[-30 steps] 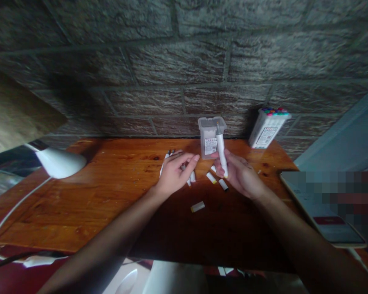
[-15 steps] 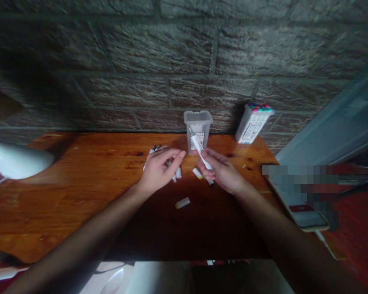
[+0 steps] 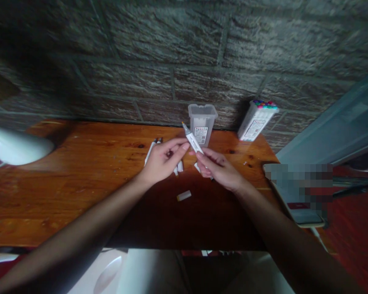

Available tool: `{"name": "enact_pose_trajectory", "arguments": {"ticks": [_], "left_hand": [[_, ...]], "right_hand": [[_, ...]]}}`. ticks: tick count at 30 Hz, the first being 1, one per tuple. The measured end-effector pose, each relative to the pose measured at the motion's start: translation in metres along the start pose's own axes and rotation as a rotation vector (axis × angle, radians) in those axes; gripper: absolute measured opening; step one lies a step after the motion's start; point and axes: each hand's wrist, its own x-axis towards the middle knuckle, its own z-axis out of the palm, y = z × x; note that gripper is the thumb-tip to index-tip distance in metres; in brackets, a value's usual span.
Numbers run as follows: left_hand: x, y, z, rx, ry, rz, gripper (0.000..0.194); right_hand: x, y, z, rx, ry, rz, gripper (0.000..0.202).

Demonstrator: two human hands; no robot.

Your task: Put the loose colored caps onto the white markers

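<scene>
My right hand [image 3: 219,166] is closed round the lower barrel of a white marker [image 3: 194,141]. The marker is uncapped and tilted, its orange-yellow tip pointing up and left. At the barrel's left side, the thumb and forefinger of my left hand [image 3: 164,161] come together against it. Below the hands lies a loose pale cap [image 3: 184,195] with a yellow end. Several white markers [image 3: 149,153] lie behind and under my left hand, partly hidden. Another white piece [image 3: 197,167] is mostly covered by my right fingers.
Against the stone wall stands a clear plastic container [image 3: 204,116] with a label. Right of it is a similar container [image 3: 254,124] packed with coloured markers. A white lamp-like object [image 3: 20,145] is at the left, and a phone [image 3: 306,216] lies at the wooden table's [image 3: 88,183] right edge.
My left thumb and forefinger have come up to the marker's barrel. The marker in my right hand has shifted slightly up and left. The whole view has tilted a little.
</scene>
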Motion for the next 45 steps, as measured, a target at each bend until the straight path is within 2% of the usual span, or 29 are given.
{"name": "enact_pose_trajectory", "arguments": {"ticks": [4, 8, 12, 17, 22, 26, 31, 35, 45], "left_hand": [[0.002, 0.004, 0.002, -0.304, -0.139, -0.148, 0.033], [0.003, 0.001, 0.002, -0.419, -0.18, -0.223, 0.029], [0.004, -0.004, 0.002, -0.447, -0.093, -0.284, 0.029], [0.006, -0.004, 0.003, -0.51, -0.005, -0.344, 0.032], [0.008, -0.006, 0.004, -0.552, 0.055, -0.359, 0.035], [0.009, -0.009, 0.004, -0.548, 0.077, -0.354, 0.034], [0.008, -0.009, 0.005, -0.497, 0.118, -0.342, 0.034], [0.006, -0.008, 0.006, -0.461, 0.102, -0.354, 0.034], [0.004, -0.002, 0.005, -0.431, 0.134, -0.388, 0.04]], "right_hand": [[-0.003, 0.001, 0.005, 0.013, -0.073, 0.047, 0.031], [-0.002, -0.001, 0.006, 0.062, -0.008, 0.074, 0.029], [-0.002, -0.006, -0.001, 0.171, 0.083, 0.059, 0.03], [-0.004, -0.01, -0.006, 0.129, 0.053, 0.014, 0.037], [-0.003, -0.011, -0.002, 0.113, 0.116, 0.053, 0.033], [-0.002, -0.008, -0.003, 0.069, 0.164, 0.066, 0.03], [0.0, -0.006, -0.004, -0.056, 0.264, -0.061, 0.029], [-0.001, -0.008, 0.0, -0.138, 0.33, -0.142, 0.029], [-0.001, -0.007, 0.006, -0.247, 0.324, -0.116, 0.026]]}}
